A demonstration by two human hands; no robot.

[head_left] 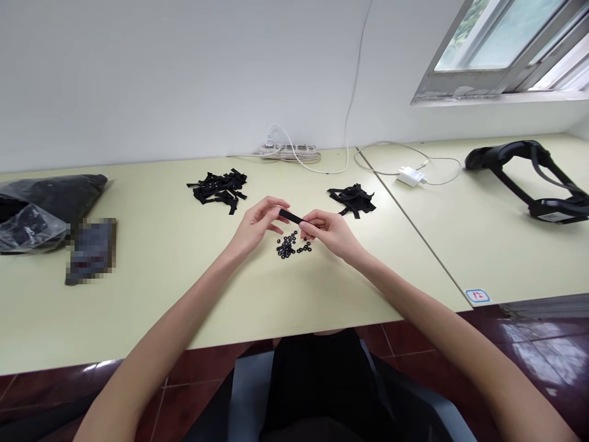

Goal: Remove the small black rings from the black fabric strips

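A short black fabric strip (291,215) is stretched between my two hands above the table. My left hand (258,222) has its thumb and index finger at the strip's left end, the other fingers loosely curled below. Closer to the strip's other end, my right hand (330,232) pinches it between thumb and fingers. Just beneath the hands lies a loose cluster of small black rings (286,247). One pile of black strips (219,187) is beyond my left hand, and a second pile of black strips (353,199) is beyond my right.
A power strip (289,151) with a white cable lies along the wall. A white charger (411,176) and a black headset (529,178) are on the right. On the left are a dark plastic bag (69,199) and a blurred-out dark object (92,252).
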